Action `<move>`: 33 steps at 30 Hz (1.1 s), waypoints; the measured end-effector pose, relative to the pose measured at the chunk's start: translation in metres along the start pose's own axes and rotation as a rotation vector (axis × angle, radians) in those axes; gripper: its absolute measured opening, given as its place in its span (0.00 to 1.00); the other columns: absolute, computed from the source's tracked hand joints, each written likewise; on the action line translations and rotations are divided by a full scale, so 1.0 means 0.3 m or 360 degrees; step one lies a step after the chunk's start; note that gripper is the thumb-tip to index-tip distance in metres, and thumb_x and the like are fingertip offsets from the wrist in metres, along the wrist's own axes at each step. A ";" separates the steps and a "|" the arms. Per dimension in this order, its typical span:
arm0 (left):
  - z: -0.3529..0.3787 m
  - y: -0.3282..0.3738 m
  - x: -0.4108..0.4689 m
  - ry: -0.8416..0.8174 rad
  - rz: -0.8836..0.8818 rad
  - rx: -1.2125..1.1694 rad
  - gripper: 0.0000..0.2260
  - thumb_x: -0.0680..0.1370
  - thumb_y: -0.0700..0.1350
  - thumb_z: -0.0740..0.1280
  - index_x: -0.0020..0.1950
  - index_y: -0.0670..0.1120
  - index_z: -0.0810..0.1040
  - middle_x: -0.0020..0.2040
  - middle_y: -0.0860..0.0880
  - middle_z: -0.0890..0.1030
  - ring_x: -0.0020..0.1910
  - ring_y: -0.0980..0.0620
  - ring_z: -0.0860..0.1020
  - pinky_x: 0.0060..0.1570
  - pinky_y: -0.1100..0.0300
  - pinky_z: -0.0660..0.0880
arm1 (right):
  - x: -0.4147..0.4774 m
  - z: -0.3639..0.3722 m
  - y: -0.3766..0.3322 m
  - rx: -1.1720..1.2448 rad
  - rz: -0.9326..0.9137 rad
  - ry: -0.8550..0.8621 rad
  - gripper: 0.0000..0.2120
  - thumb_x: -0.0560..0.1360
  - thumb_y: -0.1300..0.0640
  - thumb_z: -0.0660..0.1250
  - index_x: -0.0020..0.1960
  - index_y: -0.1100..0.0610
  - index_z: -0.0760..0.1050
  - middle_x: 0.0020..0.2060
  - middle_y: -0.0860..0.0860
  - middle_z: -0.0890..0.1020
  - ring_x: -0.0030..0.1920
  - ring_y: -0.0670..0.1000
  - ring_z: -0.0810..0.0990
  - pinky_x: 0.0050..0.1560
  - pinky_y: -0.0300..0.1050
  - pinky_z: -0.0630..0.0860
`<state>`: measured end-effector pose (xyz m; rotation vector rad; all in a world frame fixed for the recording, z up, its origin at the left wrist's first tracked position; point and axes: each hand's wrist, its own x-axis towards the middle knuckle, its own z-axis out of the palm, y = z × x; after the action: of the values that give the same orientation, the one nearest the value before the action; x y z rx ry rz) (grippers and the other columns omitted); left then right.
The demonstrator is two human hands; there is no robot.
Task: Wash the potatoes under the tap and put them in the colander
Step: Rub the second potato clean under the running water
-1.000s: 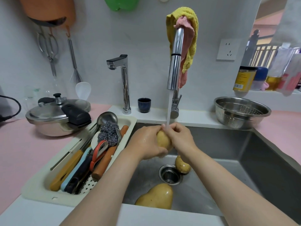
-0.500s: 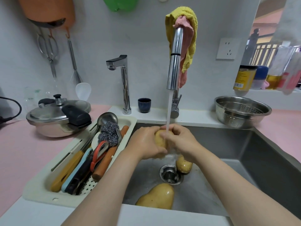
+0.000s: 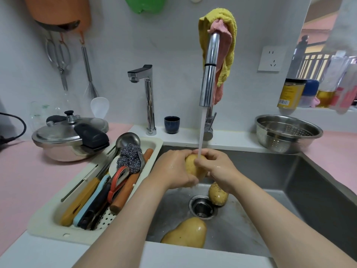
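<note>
At the centre of the frame, the left hand [image 3: 173,171] and the right hand [image 3: 216,169] are closed around one potato [image 3: 194,166] from both sides, and they hold it above the sink [image 3: 289,190]. Water runs down from the tall tap [image 3: 209,74] and lands on the top of this potato, where the fingertips of the right hand touch it. Both hands look wet.

Lower in the frame, two more potatoes lie on the sink floor: a small potato [image 3: 218,194] just to the right of the drain [image 3: 201,206], and a large potato [image 3: 186,234] near the front wall of the sink.

To the upper right, the metal colander [image 3: 287,132] stands on the pink counter [image 3: 338,151], beside the sink corner, with no potato visible inside it.

To the left of the sink sits a cream tray [image 3: 48,219] full of kitchen tools, with a steel scrubber [image 3: 129,157] on top. Behind it stands a pressure cooker [image 3: 69,136]. A second small tap [image 3: 144,93] and a dark cup [image 3: 172,124] stand by the white wall, and a yellow cloth [image 3: 229,35] hangs over the tall tap.
</note>
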<state>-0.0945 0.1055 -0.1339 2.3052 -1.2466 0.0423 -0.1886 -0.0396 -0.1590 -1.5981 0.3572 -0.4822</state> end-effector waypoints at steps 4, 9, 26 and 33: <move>0.000 -0.002 0.000 0.0014 0.0001 0.0001 0.39 0.59 0.58 0.79 0.71 0.61 0.75 0.56 0.56 0.85 0.52 0.54 0.80 0.49 0.58 0.78 | -0.003 -0.001 -0.005 -0.0018 -0.0014 -0.0008 0.14 0.77 0.66 0.70 0.55 0.51 0.87 0.54 0.57 0.86 0.58 0.64 0.83 0.58 0.68 0.81; 0.001 -0.003 0.001 0.0025 0.0029 0.0014 0.40 0.59 0.59 0.79 0.71 0.62 0.75 0.56 0.56 0.85 0.53 0.54 0.80 0.50 0.58 0.78 | -0.006 -0.004 -0.007 -0.0019 -0.0006 0.0001 0.13 0.77 0.65 0.70 0.55 0.52 0.86 0.54 0.57 0.86 0.56 0.62 0.84 0.59 0.69 0.80; 0.005 -0.007 0.002 0.0044 0.0039 -0.0001 0.38 0.60 0.59 0.80 0.70 0.63 0.76 0.57 0.56 0.84 0.55 0.53 0.81 0.52 0.57 0.78 | 0.005 -0.004 -0.005 0.0038 0.0030 0.0029 0.09 0.77 0.60 0.73 0.55 0.51 0.87 0.55 0.55 0.87 0.60 0.62 0.84 0.59 0.68 0.81; -0.002 -0.004 -0.005 0.0022 0.0023 -0.0047 0.39 0.59 0.57 0.80 0.70 0.62 0.76 0.56 0.57 0.84 0.50 0.55 0.79 0.47 0.61 0.75 | 0.001 0.002 -0.010 0.0017 0.0034 0.0015 0.11 0.73 0.59 0.75 0.54 0.51 0.87 0.53 0.54 0.87 0.57 0.60 0.84 0.59 0.67 0.81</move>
<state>-0.0941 0.1075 -0.1342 2.2668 -1.2489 0.0448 -0.1883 -0.0390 -0.1561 -1.5809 0.3779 -0.4745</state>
